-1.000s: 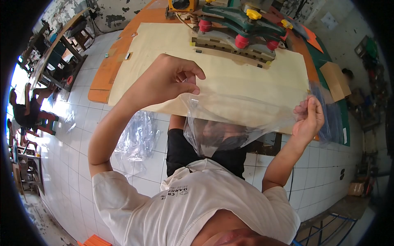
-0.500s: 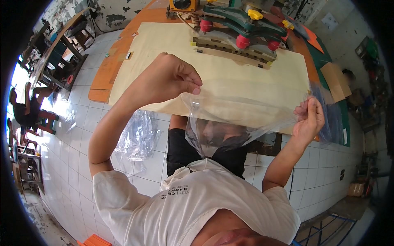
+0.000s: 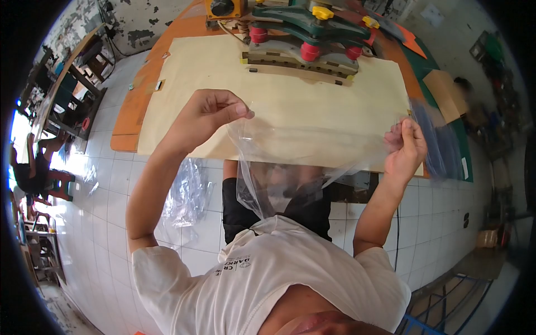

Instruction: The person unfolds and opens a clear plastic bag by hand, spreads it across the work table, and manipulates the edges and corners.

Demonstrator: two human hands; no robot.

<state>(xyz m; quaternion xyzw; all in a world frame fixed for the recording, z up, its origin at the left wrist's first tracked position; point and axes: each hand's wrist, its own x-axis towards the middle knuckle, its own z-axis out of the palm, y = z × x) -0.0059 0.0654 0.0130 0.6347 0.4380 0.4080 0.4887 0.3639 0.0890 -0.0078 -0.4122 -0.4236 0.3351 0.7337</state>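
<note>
A clear plastic sheet [image 3: 245, 176] hangs between my two hands, sagging in the middle over my lap. My left hand [image 3: 215, 114] pinches its left upper corner between thumb and fingers, above the cream paper covering [image 3: 195, 67] of the table. At the other end, my right hand [image 3: 406, 146] is closed on the sheet's right edge, near the right side of the table. Transparency makes the sheet's far edge hard to make out. Beyond the hands stands a green clamping press [image 3: 296, 25] with red knobs and a long slotted metal bar.
Bluish plastic sheets [image 3: 441, 145] lie on the right over a green mat [image 3: 465, 151], beside a brown cardboard piece [image 3: 445, 96]. Clear plastic [image 3: 190, 192] is heaped on the tiled floor at left. A person [image 3: 33, 167] sits by a red stool [image 3: 60, 184] farther left.
The view has shifted slightly, so the press and table appear farther left. My left hand has come lower relative to the table, and the sheet sags differently. Both hands keep their hold.
</note>
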